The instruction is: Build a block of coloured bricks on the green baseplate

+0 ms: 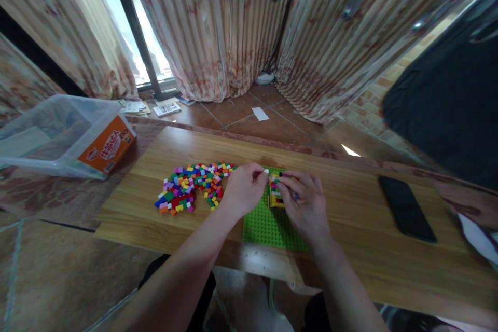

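Observation:
My left hand (247,189) is closed in a pinch, with a small white toy brick (266,171) at its fingertips. Just right of it stands a small build of toy bricks (275,199), mostly yellow with coloured bricks on top, on a green studded baseplate (268,228). My right hand (305,197) is closed at the right and far side of this build, thumb and fingers against it and partly hiding it. To the left of my left hand, a pile of loose toy bricks (194,181) in many colours lies on the table.
The wooden table (350,228) bears a black phone (406,207) on the right. A clear plastic box (62,158) with an orange label stands beyond the table's left end. Curtains (233,26) hang behind, and papers (167,109) lie on the tiled floor.

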The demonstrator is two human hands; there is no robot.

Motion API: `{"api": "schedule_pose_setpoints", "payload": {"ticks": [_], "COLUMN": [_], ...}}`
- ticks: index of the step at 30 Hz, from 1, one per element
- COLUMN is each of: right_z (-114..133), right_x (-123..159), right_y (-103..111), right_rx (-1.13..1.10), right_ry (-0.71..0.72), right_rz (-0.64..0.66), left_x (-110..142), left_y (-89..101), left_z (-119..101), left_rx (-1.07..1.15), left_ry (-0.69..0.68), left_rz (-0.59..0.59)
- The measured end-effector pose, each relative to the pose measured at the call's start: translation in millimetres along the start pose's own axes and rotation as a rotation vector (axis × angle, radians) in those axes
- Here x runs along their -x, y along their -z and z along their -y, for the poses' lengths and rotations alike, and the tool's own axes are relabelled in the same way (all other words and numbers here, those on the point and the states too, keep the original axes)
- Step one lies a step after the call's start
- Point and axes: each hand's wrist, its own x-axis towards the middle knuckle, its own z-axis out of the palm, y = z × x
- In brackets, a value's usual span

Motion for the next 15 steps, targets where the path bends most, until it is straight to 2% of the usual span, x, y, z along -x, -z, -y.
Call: {"api": "schedule_pose_setpoints", "payload": {"ticks": [6, 15], "right_z": [-2.6, -1.0], "right_x": [-0.2, -0.1], "right_y": [-3.6, -9.1], "right_rx": [0.009, 0.012], "right_ry": [0.027, -0.023], "right_rz": [-0.004, -0.053], "left_x": [2.8, 3.8], "left_y": [-7.7, -7.7], "left_z": [3.6, -1.7], "left_rx": [0.006, -0.019], "left_ry": [-0.017, -0.016], "left_rz": [0.035, 0.047]}}
